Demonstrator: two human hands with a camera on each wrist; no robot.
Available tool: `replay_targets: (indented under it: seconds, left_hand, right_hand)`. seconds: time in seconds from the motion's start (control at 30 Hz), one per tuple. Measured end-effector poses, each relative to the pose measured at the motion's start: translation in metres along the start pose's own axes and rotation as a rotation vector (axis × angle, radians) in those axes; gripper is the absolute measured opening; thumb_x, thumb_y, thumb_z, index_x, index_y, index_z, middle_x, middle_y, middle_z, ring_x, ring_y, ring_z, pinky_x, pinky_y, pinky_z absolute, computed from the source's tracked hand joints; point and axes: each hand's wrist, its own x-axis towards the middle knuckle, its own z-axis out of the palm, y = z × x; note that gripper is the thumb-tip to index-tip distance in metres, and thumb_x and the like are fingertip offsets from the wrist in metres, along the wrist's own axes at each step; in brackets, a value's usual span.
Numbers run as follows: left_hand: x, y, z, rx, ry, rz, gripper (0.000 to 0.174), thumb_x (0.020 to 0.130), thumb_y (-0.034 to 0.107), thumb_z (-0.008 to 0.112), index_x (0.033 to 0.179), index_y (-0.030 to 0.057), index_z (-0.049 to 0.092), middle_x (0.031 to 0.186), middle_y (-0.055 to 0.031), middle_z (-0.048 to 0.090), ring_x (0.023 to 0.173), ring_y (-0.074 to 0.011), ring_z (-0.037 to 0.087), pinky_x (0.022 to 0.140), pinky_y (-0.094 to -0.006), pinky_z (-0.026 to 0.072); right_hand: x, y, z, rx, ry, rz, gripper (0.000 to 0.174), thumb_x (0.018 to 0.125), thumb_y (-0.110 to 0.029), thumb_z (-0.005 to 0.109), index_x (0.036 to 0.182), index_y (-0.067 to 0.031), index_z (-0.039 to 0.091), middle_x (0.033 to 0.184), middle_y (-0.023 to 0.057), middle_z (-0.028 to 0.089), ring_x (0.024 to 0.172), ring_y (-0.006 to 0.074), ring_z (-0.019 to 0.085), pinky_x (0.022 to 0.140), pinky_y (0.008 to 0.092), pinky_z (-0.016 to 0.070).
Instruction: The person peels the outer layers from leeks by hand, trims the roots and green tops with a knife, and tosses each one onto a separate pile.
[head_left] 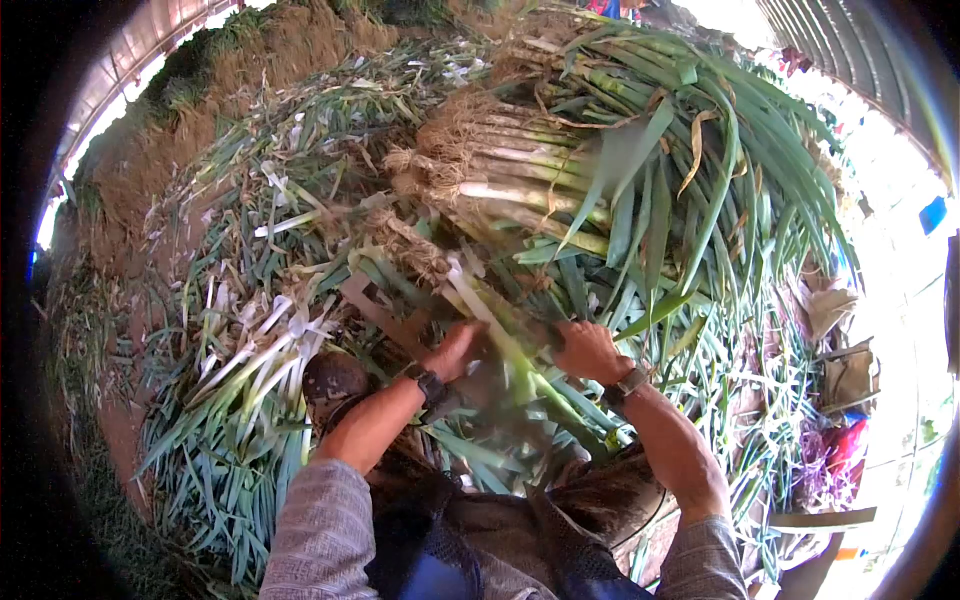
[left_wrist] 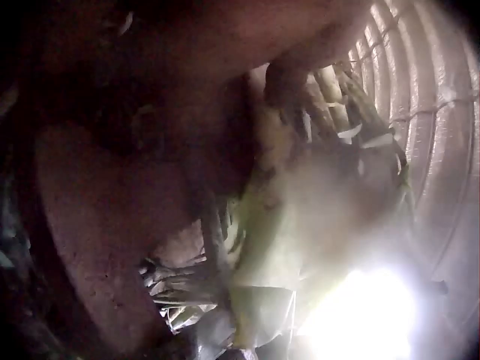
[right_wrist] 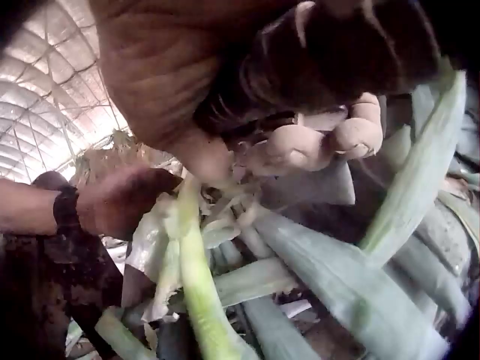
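Observation:
A single leek (head_left: 480, 300) slants across the middle of the head view, roots at the upper left and green leaves toward the lap. My left hand (head_left: 458, 350) grips its pale shaft from the left. In the left wrist view the hand (left_wrist: 202, 45) is dark, with the blurred leek (left_wrist: 262, 262) beside it. My right hand (head_left: 590, 352) is to the right of the shaft, fingers curled. In the right wrist view, its thumb and fingers (right_wrist: 296, 146) close over torn outer leek leaves (right_wrist: 236, 214), next to the yellow-green leek stem (right_wrist: 196, 277).
A large pile of leeks (head_left: 540, 165) with roots on lies ahead, its leaves spreading right. Pale trimmed leeks (head_left: 265, 345) lie in a bunch at the left. Leaf scraps (head_left: 360, 100) cover the ground. Purple netting (head_left: 830, 460) and cardboard (head_left: 850, 378) sit far right.

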Motion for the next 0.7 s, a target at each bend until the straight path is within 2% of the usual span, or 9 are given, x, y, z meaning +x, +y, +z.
replay_targets:
  seconds: [0.1,0.2,0.33,0.43,0.5,0.57,0.63,0.67,0.7]
  left_hand:
    - [0.006,-0.012,-0.011,0.361,-0.113,0.461,0.025,0.095,0.029,0.054,0.106,0.0090,0.064,0.096,-0.0038,0.065,0.085,-0.0154,0.061,0.073,-0.0300,0.0473]
    - [-0.005,0.007,0.007,-0.185,0.027,0.008,0.022,0.094,0.018,0.057,0.110,0.0051,0.063,0.101,-0.0054,0.066,0.090,-0.0170,0.063,0.075,-0.0312,0.0497]
    - [-0.007,0.010,0.015,-0.320,0.043,0.085,0.020,0.090,0.005,0.058,0.110,0.0005,0.062,0.098,-0.0059,0.065,0.092,-0.0190,0.064,0.075,-0.0349,0.0520]
    - [-0.006,0.008,0.008,0.043,-0.055,0.448,0.021,0.087,-0.001,0.060,0.109,-0.0019,0.061,0.095,-0.0052,0.064,0.091,-0.0199,0.064,0.074,-0.0354,0.0532]
    - [-0.013,0.017,0.001,1.085,0.164,0.823,0.022,0.086,-0.001,0.058,0.107,-0.0011,0.062,0.094,-0.0092,0.064,0.089,-0.0223,0.065,0.073,-0.0351,0.0535]
    - [0.005,0.009,0.000,0.952,0.173,0.684,0.026,0.082,-0.003,0.056,0.108,-0.0026,0.061,0.095,-0.0162,0.064,0.089,-0.0277,0.065,0.073,-0.0349,0.0533]
    - [-0.015,0.035,0.034,0.461,0.560,0.377,0.035,0.079,0.002,0.058,0.113,-0.0037,0.058,0.102,-0.0245,0.062,0.097,-0.0366,0.063,0.080,-0.0399,0.0518]
    - [0.074,-0.028,-0.049,0.706,0.542,0.574,0.048,0.080,0.012,0.065,0.122,-0.0053,0.052,0.107,-0.0262,0.061,0.101,-0.0407,0.059,0.088,-0.0443,0.0484]
    - [0.034,0.007,-0.012,0.933,0.643,0.493,0.063,0.080,0.017,0.068,0.133,-0.0069,0.044,0.123,-0.0299,0.055,0.114,-0.0428,0.053,0.098,-0.0474,0.0420]
  right_hand:
    - [-0.002,-0.007,0.001,-0.048,0.028,-0.077,0.032,0.078,-0.030,0.063,0.099,-0.0061,0.066,0.087,0.0249,0.067,0.086,0.0412,0.066,0.077,0.0515,0.0519]
    - [-0.001,0.001,-0.003,0.018,0.029,-0.069,0.037,0.080,-0.033,0.064,0.106,-0.0076,0.066,0.087,0.0227,0.068,0.087,0.0405,0.066,0.076,0.0505,0.0518]
    - [-0.019,0.017,-0.010,0.140,-0.036,-0.084,0.044,0.080,-0.037,0.066,0.112,-0.0070,0.065,0.082,0.0194,0.068,0.081,0.0384,0.066,0.073,0.0481,0.0517]
    - [-0.041,0.022,-0.015,0.290,-0.083,-0.044,0.045,0.081,-0.039,0.068,0.112,-0.0065,0.066,0.078,0.0183,0.068,0.075,0.0346,0.067,0.070,0.0458,0.0520]
    - [-0.046,0.031,-0.014,0.249,-0.231,0.014,0.048,0.085,-0.040,0.064,0.122,-0.0087,0.059,0.088,0.0200,0.069,0.080,0.0357,0.069,0.074,0.0481,0.0551]
    - [-0.052,0.040,-0.002,0.189,-0.276,0.056,0.048,0.086,-0.041,0.063,0.122,-0.0085,0.060,0.092,0.0203,0.070,0.085,0.0346,0.069,0.076,0.0474,0.0558]
    - [-0.054,0.043,-0.001,0.233,-0.310,0.097,0.049,0.086,-0.042,0.064,0.120,-0.0076,0.061,0.096,0.0198,0.070,0.090,0.0336,0.068,0.079,0.0466,0.0561]
    - [-0.057,0.039,-0.005,0.182,-0.336,0.036,0.048,0.086,-0.042,0.064,0.119,-0.0075,0.062,0.096,0.0193,0.070,0.090,0.0331,0.069,0.080,0.0464,0.0559]
    - [-0.059,0.039,-0.010,0.129,-0.355,-0.021,0.048,0.085,-0.042,0.064,0.118,-0.0074,0.063,0.096,0.0188,0.070,0.091,0.0326,0.069,0.081,0.0461,0.0556]
